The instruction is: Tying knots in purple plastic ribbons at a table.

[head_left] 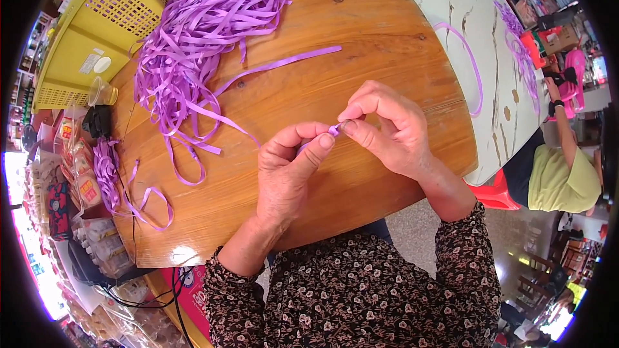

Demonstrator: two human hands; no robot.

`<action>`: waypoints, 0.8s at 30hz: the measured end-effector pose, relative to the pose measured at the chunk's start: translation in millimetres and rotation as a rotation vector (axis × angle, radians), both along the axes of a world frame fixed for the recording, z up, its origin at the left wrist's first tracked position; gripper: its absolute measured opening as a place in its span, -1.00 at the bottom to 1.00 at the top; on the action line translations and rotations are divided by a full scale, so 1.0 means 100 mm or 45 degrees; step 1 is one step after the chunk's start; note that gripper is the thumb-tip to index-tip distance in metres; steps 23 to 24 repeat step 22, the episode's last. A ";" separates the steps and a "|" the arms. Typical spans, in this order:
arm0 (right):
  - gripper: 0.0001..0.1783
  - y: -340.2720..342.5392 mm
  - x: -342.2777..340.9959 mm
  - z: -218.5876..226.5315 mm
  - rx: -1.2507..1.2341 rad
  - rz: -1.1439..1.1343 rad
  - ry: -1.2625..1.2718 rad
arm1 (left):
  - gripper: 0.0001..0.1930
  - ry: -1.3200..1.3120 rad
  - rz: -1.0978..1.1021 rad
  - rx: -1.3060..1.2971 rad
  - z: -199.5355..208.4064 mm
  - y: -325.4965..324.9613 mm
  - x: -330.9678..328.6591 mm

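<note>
Over the near part of the wooden table (pixel 374 32), my two hands meet fingertip to fingertip. Thumb and forefinger of my left hand (pixel 284 171) are closed on a purple ribbon strap (pixel 333 131), whose bunched end pokes out toward the right. My right hand (pixel 393 132) pinches a small dark piece at that end; its kind is too small to tell. The rest of this strap is mostly hidden behind my left fingers. Beyond my hands, a large tangled heap of purple straps (pixel 209 32) lies at the far left, with several loose ends trailing toward me.
A yellow perforated crate (pixel 84 38) stands at the left edge beside a clear plastic cup (pixel 102 93). Another purple bundle (pixel 106 167) hangs at the table's left side. To the right, a white marbled table (pixel 509 90) carries more straps; a person in a yellow-green shirt (pixel 561 177) sits beyond.
</note>
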State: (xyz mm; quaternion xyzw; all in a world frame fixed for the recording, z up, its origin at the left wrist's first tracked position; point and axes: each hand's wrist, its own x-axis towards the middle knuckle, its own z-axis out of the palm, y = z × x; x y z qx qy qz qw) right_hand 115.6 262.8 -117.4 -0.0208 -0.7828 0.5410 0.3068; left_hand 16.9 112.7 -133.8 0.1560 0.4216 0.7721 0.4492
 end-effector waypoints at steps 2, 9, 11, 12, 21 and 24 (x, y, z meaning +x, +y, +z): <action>-0.88 0.03 0.01 0.01 0.022 -0.017 0.015 | -0.86 0.012 0.011 0.003 0.02 0.02 0.00; -0.74 0.04 0.05 0.12 0.481 -0.184 0.126 | -0.92 0.080 0.036 -0.125 0.03 0.08 0.04; -0.66 0.09 0.10 0.03 0.764 -0.166 0.163 | -0.92 0.110 0.033 -0.168 0.05 0.11 0.07; -0.67 0.08 0.08 0.06 0.895 -0.114 0.207 | -0.92 0.136 0.042 -0.212 0.05 0.08 0.06; -0.69 0.08 0.08 -0.18 0.948 -0.111 0.211 | -0.94 0.393 -0.006 -0.257 -0.12 0.08 -0.09; -0.70 0.13 0.10 -0.19 0.945 -0.105 0.175 | -0.93 0.431 -0.018 -0.286 -0.11 0.11 -0.11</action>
